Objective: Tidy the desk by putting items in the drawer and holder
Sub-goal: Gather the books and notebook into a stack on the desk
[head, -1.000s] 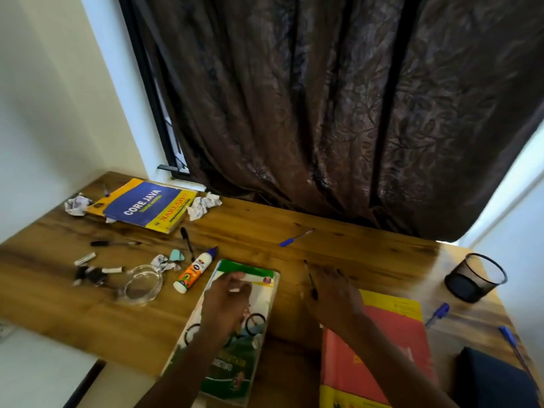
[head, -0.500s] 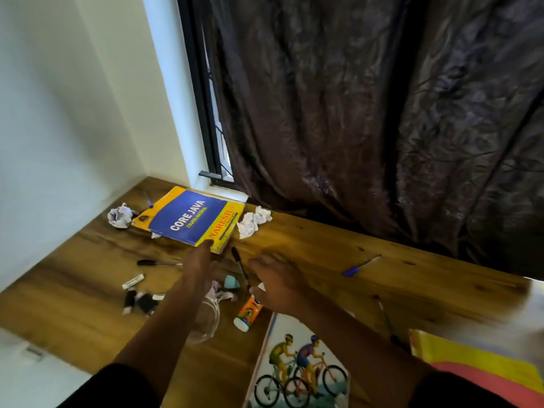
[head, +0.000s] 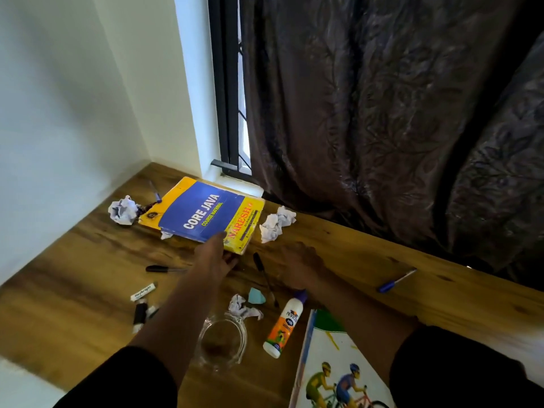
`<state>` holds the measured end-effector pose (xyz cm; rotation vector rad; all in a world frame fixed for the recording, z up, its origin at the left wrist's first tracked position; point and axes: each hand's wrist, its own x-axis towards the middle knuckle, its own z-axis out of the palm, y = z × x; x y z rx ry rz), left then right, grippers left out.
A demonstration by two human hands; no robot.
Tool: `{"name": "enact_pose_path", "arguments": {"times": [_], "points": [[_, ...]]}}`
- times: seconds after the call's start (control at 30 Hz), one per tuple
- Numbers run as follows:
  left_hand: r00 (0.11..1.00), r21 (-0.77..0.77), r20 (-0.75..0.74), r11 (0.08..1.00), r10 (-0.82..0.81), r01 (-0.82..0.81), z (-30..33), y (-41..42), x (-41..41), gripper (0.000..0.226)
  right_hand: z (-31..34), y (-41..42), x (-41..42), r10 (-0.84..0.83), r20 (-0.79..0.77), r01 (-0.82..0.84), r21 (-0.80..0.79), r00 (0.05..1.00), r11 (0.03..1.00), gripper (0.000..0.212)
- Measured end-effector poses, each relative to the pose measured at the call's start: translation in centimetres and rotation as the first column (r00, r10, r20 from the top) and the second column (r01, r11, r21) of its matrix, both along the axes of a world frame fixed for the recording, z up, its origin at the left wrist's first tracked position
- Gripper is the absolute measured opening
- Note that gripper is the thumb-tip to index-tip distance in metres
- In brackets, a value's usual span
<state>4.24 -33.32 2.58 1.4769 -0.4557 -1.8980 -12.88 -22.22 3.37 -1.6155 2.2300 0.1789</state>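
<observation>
A blue-and-yellow "Core Java" book [head: 203, 213] lies at the back left of the wooden desk [head: 88, 278]. My left hand [head: 215, 257] is at its near edge, thumb on the cover and fingers below the edge, pinching it. My right hand [head: 297, 263] is blurred and hovers palm down, holding nothing, just right of a black pen [head: 265, 278]. On the desk lie a second black pen [head: 164, 268], a blue pen [head: 396, 281] and a glue bottle [head: 282, 325]. No holder or drawer is in view.
Crumpled papers lie left of the book [head: 123, 209], right of it [head: 276, 223] and near a teal eraser [head: 256, 295]. A glass dish [head: 222, 340], small black and white items [head: 143, 301] and a cyclist-cover notebook [head: 332, 363] are close by. Behind hangs a dark curtain [head: 382, 128].
The view has swung left, away from the mesh holder. My left hand has left the cyclist notebook and reached the Core Java book. My right hand moved left to the black pen.
</observation>
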Motion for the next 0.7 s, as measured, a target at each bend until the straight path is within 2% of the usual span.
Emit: {"name": "enact_pose_path", "arguments": {"times": [0.17,0.33,0.53,0.63,0.7], "points": [[0.991,0.018,-0.046,0.992,0.122,-0.122,-0.1,-0.9,-0.7,0.052,-0.8,-0.3,0.2,-0.031,-0.046,0.031,0.007,0.998,0.999,0.075],[0.984,-0.039,-0.026,0.983,0.177,-0.178,0.6,-0.4,-1.9,0.051,-0.7,-0.1,0.2,-0.013,-0.051,0.012,-0.022,0.999,1.0,0.074],[0.972,-0.14,-0.11,0.965,0.207,-0.221,3.4,-2.0,-2.5,0.061,-0.6,0.0,-0.1,-0.022,-0.02,0.022,-0.021,1.0,1.0,0.076],[0.973,-0.188,-0.133,0.959,0.191,-0.214,5.2,-2.8,-2.2,0.053,-0.3,0.1,0.1,-0.01,-0.02,0.01,-0.015,1.0,1.0,0.074],[0.969,-0.208,-0.166,0.954,0.183,-0.216,6.2,-2.9,-1.9,0.04,0.1,0.3,0.3,-0.006,-0.013,0.006,-0.004,1.0,1.0,0.073]]}}
